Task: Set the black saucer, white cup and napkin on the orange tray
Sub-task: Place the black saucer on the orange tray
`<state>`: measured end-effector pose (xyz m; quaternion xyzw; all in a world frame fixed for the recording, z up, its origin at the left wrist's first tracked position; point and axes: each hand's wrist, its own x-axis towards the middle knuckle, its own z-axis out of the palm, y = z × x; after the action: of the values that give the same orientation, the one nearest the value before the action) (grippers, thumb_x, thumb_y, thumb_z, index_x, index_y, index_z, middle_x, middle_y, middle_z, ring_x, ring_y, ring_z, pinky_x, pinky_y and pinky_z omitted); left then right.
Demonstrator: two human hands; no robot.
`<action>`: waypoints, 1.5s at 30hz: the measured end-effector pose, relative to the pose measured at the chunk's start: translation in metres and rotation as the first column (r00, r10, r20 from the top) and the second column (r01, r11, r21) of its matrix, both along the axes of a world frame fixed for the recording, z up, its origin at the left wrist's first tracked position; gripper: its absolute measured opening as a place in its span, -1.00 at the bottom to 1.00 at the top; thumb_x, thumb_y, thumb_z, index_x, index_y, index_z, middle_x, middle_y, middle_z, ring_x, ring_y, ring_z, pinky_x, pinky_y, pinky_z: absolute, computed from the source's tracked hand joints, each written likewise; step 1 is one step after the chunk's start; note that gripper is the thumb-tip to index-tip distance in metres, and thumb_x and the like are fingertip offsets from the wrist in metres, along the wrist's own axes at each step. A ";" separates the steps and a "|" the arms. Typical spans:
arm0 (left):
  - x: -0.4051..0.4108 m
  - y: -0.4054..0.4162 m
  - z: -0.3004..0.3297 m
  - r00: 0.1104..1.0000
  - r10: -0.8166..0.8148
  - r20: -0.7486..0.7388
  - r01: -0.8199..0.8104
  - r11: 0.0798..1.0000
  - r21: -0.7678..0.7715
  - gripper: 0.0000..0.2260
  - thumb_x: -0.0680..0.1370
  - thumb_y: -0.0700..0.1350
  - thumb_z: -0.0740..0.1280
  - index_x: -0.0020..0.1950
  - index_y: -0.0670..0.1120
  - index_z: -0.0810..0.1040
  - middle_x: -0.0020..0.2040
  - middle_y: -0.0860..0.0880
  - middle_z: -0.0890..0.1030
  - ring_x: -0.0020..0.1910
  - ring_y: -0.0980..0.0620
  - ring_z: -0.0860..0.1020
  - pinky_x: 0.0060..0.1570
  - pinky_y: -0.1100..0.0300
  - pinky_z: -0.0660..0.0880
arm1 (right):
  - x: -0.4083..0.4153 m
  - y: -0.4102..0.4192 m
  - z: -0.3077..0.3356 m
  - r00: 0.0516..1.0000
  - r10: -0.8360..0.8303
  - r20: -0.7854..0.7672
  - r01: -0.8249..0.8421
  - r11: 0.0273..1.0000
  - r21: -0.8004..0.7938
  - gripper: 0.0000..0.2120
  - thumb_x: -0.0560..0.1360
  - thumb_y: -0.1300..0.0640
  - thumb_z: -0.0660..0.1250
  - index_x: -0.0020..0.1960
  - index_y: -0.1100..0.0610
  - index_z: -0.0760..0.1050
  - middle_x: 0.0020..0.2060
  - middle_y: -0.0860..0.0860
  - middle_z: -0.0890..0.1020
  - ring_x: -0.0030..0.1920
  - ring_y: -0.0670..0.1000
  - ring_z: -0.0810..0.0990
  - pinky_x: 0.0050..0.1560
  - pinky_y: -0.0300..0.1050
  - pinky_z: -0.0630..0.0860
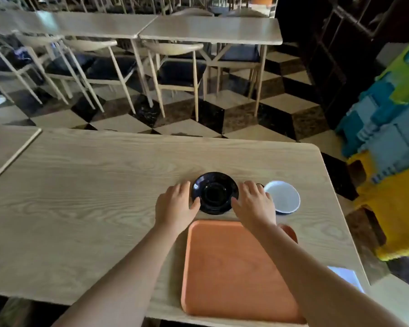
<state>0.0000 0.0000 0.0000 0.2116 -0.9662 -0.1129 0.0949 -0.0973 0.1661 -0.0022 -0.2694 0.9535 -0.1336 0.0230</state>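
Hands flank black saucer (214, 192): my left hand (178, 206) at nine o'clock, right hand (254, 204) at three, both spread open, thumbs touching its rim, at twelve o'clock from the orange tray (231, 267)

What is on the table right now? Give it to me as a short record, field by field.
surface: wooden table
tray: orange tray, nothing on it, near edge
saucer: black saucer on the table, just beyond the tray
cup: white cup, right of the saucer, upright on the table
left hand: thumb at the saucer's left rim
right hand: thumb at the saucer's right rim
napkin: pale sheet near the table's right edge, possibly the napkin
lifted: cannot tell
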 end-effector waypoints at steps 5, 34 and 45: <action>-0.030 -0.021 -0.044 0.998 0.021 0.051 -0.021 1.000 0.003 -0.64 0.47 0.02 0.31 0.14 -0.19 0.48 0.03 -0.16 0.61 0.00 -0.20 0.55 -0.17 -0.02 0.49 | -0.018 -0.022 -0.045 0.994 -0.046 0.097 0.044 0.999 0.027 -0.61 0.48 0.02 0.23 0.25 0.17 0.31 0.17 0.13 0.48 0.18 0.16 0.39 0.06 0.05 0.42; 0.012 -0.015 -0.083 0.966 0.256 -0.032 -0.110 0.520 0.847 -0.56 0.47 -0.37 0.25 0.11 0.17 0.55 -0.30 0.19 0.67 -0.40 0.18 0.61 -0.36 0.34 0.57 | 0.004 0.020 -0.076 0.855 -0.165 0.492 0.435 0.745 -0.506 -0.70 0.36 0.29 0.34 0.02 0.00 0.56 -0.23 -0.09 0.65 -0.27 -0.20 0.58 -0.23 -0.32 0.43; 0.082 0.022 -0.099 0.949 0.293 0.118 -0.266 0.542 0.797 -0.59 0.46 -0.34 0.32 0.15 0.10 0.56 -0.16 0.09 0.60 -0.42 0.07 0.61 -0.39 0.26 0.58 | 0.065 0.051 -0.092 0.820 -0.111 0.562 0.417 0.789 -0.452 -0.55 0.35 0.33 0.34 -0.17 -0.28 0.45 -0.29 -0.21 0.61 -0.31 -0.21 0.57 -0.29 -0.39 0.42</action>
<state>0.0825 0.0219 -0.0989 0.3807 -0.7621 -0.5233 0.0200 -0.0319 0.2176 -0.0947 -0.0779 0.8604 -0.4727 0.1739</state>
